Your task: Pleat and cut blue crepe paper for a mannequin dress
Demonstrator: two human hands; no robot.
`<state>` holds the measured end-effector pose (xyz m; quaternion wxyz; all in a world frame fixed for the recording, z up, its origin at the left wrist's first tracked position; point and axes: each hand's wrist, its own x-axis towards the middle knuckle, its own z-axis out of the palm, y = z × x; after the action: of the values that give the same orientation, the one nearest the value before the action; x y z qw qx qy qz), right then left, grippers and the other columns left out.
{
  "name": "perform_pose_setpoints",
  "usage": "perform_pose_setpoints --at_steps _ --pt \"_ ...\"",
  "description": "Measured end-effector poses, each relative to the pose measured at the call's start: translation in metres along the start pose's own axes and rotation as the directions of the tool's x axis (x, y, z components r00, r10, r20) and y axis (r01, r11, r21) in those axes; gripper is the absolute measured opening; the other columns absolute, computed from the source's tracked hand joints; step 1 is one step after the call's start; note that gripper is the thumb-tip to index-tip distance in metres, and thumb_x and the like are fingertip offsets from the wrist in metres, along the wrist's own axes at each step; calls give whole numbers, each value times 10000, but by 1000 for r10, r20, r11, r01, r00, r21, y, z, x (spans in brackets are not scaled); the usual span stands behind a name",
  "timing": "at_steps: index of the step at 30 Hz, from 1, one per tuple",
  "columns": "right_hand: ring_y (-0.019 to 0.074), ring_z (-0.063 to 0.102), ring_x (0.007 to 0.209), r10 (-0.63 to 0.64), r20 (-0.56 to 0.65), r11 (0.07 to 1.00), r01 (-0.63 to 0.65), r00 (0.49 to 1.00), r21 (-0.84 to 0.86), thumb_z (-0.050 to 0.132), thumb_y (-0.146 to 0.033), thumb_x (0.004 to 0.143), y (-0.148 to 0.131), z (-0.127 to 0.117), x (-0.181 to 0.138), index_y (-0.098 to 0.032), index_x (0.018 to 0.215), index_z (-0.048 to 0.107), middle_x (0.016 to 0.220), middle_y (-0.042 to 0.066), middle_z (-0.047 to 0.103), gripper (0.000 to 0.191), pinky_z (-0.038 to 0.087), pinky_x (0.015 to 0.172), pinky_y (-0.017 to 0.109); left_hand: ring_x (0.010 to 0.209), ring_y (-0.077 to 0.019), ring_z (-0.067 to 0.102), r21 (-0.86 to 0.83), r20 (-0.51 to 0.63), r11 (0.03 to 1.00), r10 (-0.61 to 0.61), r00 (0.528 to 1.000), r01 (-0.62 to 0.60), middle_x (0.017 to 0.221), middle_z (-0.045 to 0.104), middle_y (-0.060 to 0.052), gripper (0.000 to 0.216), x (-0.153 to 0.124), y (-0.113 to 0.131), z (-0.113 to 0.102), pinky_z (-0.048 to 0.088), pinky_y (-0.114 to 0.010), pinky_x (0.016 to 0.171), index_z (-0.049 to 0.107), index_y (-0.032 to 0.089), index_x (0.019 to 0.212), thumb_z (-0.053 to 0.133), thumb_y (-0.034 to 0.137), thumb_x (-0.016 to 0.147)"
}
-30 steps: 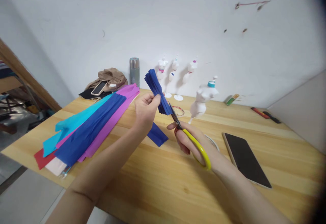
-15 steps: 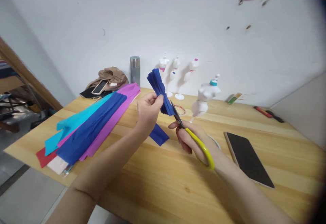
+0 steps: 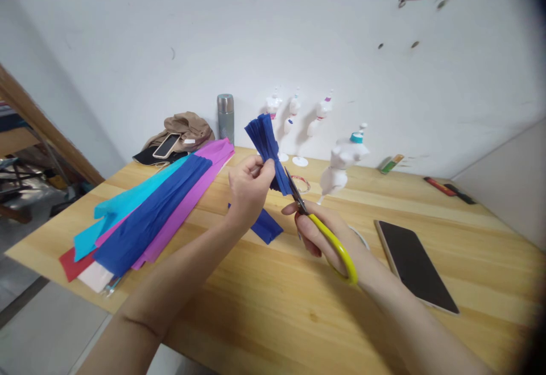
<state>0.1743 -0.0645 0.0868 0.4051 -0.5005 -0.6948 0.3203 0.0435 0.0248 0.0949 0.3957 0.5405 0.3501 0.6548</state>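
Note:
My left hand [image 3: 251, 184] pinches a folded, pleated strip of dark blue crepe-like paper [image 3: 265, 139] around its middle, above the table. The strip's upper end fans out. Yellow-handled scissors [image 3: 330, 238] are in my right hand [image 3: 318, 230], their dark blades pointing up and left, right beside the lower end of the strip. Whether the blades touch it, I cannot tell. On the wood below my left hand lies a loose dark blue piece [image 3: 267, 227], partly hidden by that hand.
Cyan, blue and purple sheets [image 3: 157, 210] lie at the left. Behind them are a brown cloth [image 3: 187, 130], a phone [image 3: 167, 146] and a grey flask [image 3: 226, 118]. Small white mannequins [image 3: 341, 159] stand toward the wall. A dark tablet or large phone [image 3: 416, 264] lies at right.
The upper end of the blue strip has fanned out a little more. Both hands and the scissors hold nearly the same position; the whole view shifts very slightly.

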Motion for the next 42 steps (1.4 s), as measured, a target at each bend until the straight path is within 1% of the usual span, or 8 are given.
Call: perform_pose_setpoints --at_steps 7,14,19,23,31,34,37,42 --pt "131 457 486 -6 11 999 6 1000 -39 433 -429 901 3 -1 1 -195 906 546 537 -42 456 260 357 443 265 513 -87 524 17 8 1000 0 1000 0 534 551 27 215 -1 2 -1 414 -207 517 537 166 565 582 175 775" --pt "143 472 498 -1 6 999 2 1000 -47 408 -434 913 -1 1 0 -200 895 535 531 -41 440 267 361 442 271 549 -112 563 3 20 1000 -25 999 25 479 479 44 174 -3 4 1 445 -214 540 582 166 604 571 171 777" --pt "137 472 499 10 -25 998 -12 1000 -65 419 -432 904 -1 2 2 -208 858 548 543 -36 456 262 365 454 264 500 -103 537 -17 36 999 -49 998 50 452 461 52 164 -4 1 3 431 -209 502 588 168 619 574 182 782" --pt "144 473 497 46 -23 997 -47 999 -57 422 -438 905 1 2 2 -210 856 564 536 -31 453 273 370 456 267 470 -99 521 -56 40 995 -78 996 81 461 479 51 148 -4 -2 4 420 -214 477 596 166 634 585 198 778" --pt "137 467 478 74 -40 996 -76 996 -49 445 -414 900 2 4 2 -213 858 578 527 -37 443 245 351 429 253 516 -102 552 -35 42 994 -98 994 99 516 574 29 154 -4 -2 2 442 -220 518 624 172 642 654 257 767" --pt "151 490 506 83 -38 994 -86 996 -68 437 -413 905 4 3 3 -224 845 578 523 -33 442 243 369 453 259 516 -104 552 -46 43 993 -111 993 113 521 576 28 160 -4 -3 2 440 -223 519 625 172 645 661 268 767" --pt "160 506 533 55 -35 995 -58 998 -82 461 -404 891 7 3 5 -228 810 576 535 -25 463 226 381 471 265 516 -103 550 -46 44 992 -117 992 119 519 571 28 182 -4 -2 2 436 -224 518 614 172 626 659 272 771" --pt "155 500 516 55 -57 997 -58 997 -53 488 -392 878 12 4 6 -215 826 596 540 -24 479 214 367 455 261 507 -98 537 -31 42 993 -115 992 116 519 563 26 202 -4 -1 2 424 -222 511 598 165 601 635 250 781"
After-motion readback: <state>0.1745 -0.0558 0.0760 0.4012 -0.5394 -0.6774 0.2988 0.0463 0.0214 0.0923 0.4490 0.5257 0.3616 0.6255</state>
